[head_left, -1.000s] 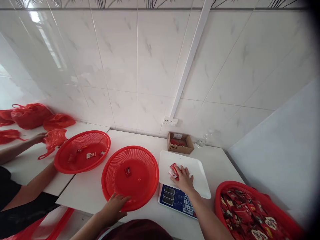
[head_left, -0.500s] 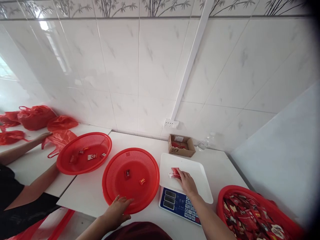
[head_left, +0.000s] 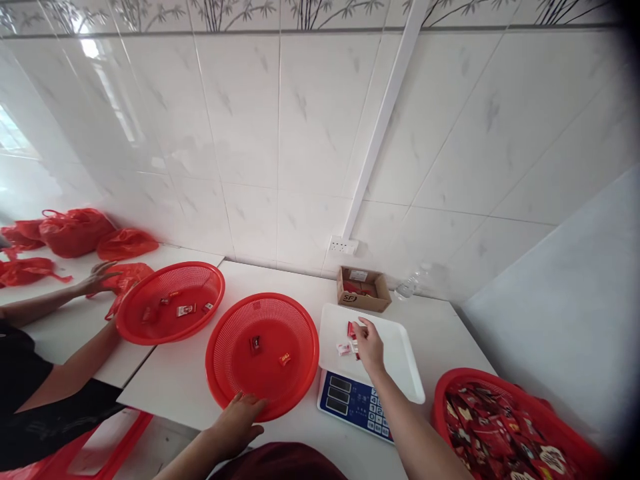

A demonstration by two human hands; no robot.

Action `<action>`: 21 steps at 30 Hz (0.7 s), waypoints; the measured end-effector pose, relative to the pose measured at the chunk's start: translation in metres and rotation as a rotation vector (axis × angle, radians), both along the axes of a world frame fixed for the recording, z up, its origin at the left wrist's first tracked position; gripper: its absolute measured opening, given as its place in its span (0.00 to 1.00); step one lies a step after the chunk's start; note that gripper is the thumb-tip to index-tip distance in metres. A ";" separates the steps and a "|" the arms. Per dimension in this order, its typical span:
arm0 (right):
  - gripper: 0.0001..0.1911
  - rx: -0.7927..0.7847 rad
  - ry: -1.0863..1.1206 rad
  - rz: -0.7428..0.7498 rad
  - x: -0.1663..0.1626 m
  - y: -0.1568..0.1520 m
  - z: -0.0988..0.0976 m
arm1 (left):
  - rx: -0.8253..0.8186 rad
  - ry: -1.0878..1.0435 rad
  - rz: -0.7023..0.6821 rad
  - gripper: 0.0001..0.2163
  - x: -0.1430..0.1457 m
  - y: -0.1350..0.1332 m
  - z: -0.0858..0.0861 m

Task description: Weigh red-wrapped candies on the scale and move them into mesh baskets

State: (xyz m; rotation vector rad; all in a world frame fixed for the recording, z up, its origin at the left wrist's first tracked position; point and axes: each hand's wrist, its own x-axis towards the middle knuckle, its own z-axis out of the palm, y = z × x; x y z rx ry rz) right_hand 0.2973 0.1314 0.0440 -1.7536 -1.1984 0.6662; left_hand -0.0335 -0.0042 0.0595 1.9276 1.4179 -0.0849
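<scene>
My right hand (head_left: 370, 345) is over the white tray (head_left: 400, 363) of a digital scale, its fingers parted and partly curled. By its fingertips are small wrapped packets: a white-and-pink one (head_left: 343, 349) lies apart on the tray, and a red one (head_left: 351, 329) is partly hidden by the fingers. On the near rim of a round red plastic basket (head_left: 233, 333) rests my left hand (head_left: 239, 420), fingers stretched out, holding nothing. Inside that basket lie a dark red packet (head_left: 255, 344) and an orange-red packet (head_left: 285, 359).
A large red basket (head_left: 443, 393) full of wrapped packets stands at right. Behind the scale are a cardboard box (head_left: 363, 301) and a clear bottle (head_left: 407, 287). To the left, another person's hands handle a red bag (head_left: 131, 275) beside a second basket (head_left: 150, 333).
My right hand has risen slightly from the packets, which now lie more spread out on the tray. My left hand stays on the basket rim. The other person's far hand has shifted over the red bag.
</scene>
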 end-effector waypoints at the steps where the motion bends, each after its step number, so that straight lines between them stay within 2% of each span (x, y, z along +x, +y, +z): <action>1: 0.35 0.000 0.053 0.063 -0.016 0.001 0.004 | 0.002 0.006 -0.010 0.22 0.000 0.000 -0.001; 4: 0.34 -0.025 0.055 0.369 -0.054 0.002 0.009 | 0.007 0.031 -0.039 0.20 0.001 0.001 -0.001; 6: 0.34 -0.056 -0.137 0.517 -0.062 0.002 0.010 | 0.011 0.035 -0.049 0.19 0.000 0.002 -0.001; 7: 0.34 -0.089 -0.279 0.538 -0.060 0.002 0.009 | 0.015 0.038 -0.052 0.19 0.000 0.002 0.000; 9: 0.37 -0.206 -0.568 0.499 -0.047 0.005 0.006 | 0.020 0.049 -0.053 0.20 -0.001 0.002 0.002; 11: 0.40 -0.367 -0.765 0.442 -0.027 0.007 0.001 | 0.017 0.061 -0.056 0.22 -0.004 0.001 0.006; 14: 0.39 -0.518 -0.842 0.402 -0.002 0.006 -0.011 | 0.009 0.078 -0.068 0.25 -0.007 0.000 0.013; 16: 0.33 -0.480 -0.833 0.388 0.007 0.001 -0.021 | 0.005 0.091 -0.070 0.24 -0.009 0.000 0.017; 19: 0.21 -0.302 -0.850 0.359 0.010 -0.009 -0.032 | 0.006 0.087 -0.066 0.23 -0.011 -0.001 0.019; 21: 0.17 -0.218 -0.848 0.324 0.012 -0.015 -0.038 | 0.014 0.063 -0.065 0.22 -0.012 0.000 0.017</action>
